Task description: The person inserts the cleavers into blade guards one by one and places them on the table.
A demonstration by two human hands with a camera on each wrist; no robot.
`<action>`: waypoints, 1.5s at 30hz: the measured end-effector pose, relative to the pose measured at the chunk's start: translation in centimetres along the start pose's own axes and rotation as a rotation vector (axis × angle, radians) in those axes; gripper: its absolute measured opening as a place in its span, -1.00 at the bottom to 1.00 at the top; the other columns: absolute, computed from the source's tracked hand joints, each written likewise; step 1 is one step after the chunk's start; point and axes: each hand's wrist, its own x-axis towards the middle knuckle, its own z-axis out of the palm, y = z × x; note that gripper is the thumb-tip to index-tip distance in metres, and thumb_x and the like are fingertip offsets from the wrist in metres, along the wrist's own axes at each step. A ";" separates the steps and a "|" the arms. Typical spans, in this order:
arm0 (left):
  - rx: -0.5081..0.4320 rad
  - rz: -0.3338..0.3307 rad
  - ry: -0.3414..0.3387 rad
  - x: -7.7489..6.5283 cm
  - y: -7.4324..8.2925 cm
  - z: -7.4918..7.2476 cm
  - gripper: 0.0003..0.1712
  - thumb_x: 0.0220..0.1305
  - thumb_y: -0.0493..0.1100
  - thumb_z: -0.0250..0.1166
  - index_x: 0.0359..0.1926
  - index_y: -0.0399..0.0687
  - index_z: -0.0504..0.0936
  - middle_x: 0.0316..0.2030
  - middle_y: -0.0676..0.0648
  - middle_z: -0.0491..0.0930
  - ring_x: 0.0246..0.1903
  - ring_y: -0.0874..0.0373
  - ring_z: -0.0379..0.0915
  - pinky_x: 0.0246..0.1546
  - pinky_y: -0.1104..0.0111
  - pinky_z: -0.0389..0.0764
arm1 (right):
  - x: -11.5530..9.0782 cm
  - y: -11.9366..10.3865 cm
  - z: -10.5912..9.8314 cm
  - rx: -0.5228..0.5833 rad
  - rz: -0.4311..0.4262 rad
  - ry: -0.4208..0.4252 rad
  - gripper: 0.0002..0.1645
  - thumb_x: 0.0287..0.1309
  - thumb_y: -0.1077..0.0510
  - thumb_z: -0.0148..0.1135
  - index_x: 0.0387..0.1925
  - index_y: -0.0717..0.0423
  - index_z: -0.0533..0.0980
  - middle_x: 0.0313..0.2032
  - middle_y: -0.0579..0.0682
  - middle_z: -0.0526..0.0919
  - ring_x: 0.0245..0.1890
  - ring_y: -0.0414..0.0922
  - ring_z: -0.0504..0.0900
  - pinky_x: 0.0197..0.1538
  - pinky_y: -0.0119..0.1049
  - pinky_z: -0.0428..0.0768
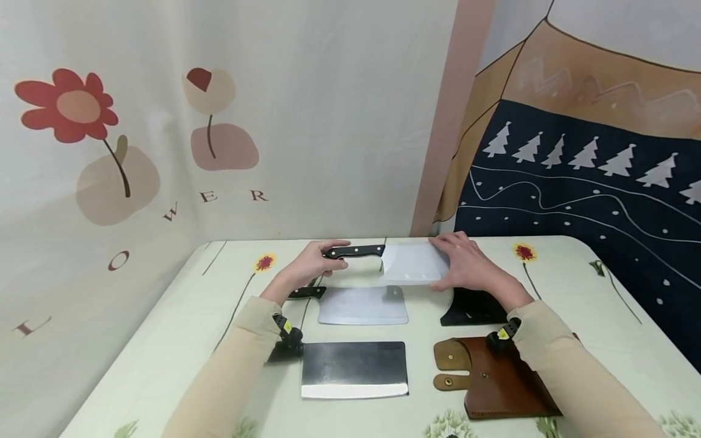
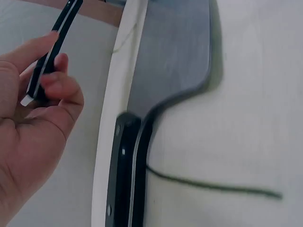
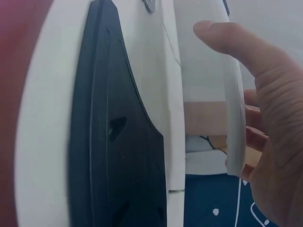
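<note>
Above the far part of the table, my left hand (image 1: 306, 266) grips the black riveted handle (image 1: 358, 250) of a cleaver. A white blade cover (image 1: 416, 263) encloses most of its blade. My right hand (image 1: 468, 264) holds the cover's right end, with the thumb (image 3: 220, 35) on one side and the fingers on the other. Just below lies a second cleaver (image 1: 361, 305) with a bare grey blade, its black handle (image 2: 124, 165) partly hidden by my left wrist in the head view. Nearer still is a dark-bladed cleaver (image 1: 353, 362) with a bright edge; its handle is mostly hidden.
A black sheath (image 1: 472, 309) lies under my right forearm. In front of it is a brown leather sheath (image 1: 506, 380) with snap straps, partly covered by my right sleeve. A flower-printed cloth (image 1: 181, 340) covers the table, and a curtain (image 1: 328, 134) hangs behind it.
</note>
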 end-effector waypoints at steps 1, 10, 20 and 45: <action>0.011 -0.003 0.009 0.0 -0.1 -0.2 -0.33 0.31 -0.32 0.41 0.42 -0.10 0.47 -0.02 -0.23 0.63 -0.39 0.05 0.45 -0.36 0.27 0.50 | 0.1 0.1 0.1 0.001 -0.001 0.001 0.23 -0.21 -0.15 0.68 0.43 0.32 0.36 0.34 0.35 0.41 0.24 0.25 0.29 0.26 0.27 0.31; 0.100 -0.084 0.068 0.0 -0.3 -1.1 -0.30 0.35 -0.30 0.36 0.47 -0.16 0.39 0.13 -0.32 0.54 -0.12 -0.13 0.67 0.03 0.09 0.62 | 2.0 1.0 1.3 -0.019 0.008 -0.030 0.24 -0.20 -0.22 0.65 0.44 0.28 0.36 0.35 0.34 0.40 0.30 0.28 0.28 0.24 0.29 0.32; -0.055 -0.186 0.054 0.7 -1.1 -1.0 -0.34 0.49 -0.30 0.17 0.52 -0.31 0.22 0.26 -0.39 0.46 0.15 -0.17 0.51 0.23 0.06 0.51 | 3.7 1.2 2.5 -0.018 0.056 -0.092 0.25 -0.20 -0.19 0.65 0.46 0.26 0.33 0.38 0.32 0.36 0.35 0.31 0.24 0.31 0.36 0.23; -0.329 -0.200 0.077 2.3 -2.3 -1.3 -0.27 0.50 -0.46 -0.04 0.60 -0.29 -0.01 0.56 -0.37 -0.11 0.40 -0.27 0.19 0.34 0.07 0.39 | 5.9 2.9 3.3 0.139 0.057 -0.191 0.14 -0.05 -0.04 0.59 0.43 0.43 0.28 0.42 0.41 0.26 0.42 0.38 0.14 0.44 0.23 0.14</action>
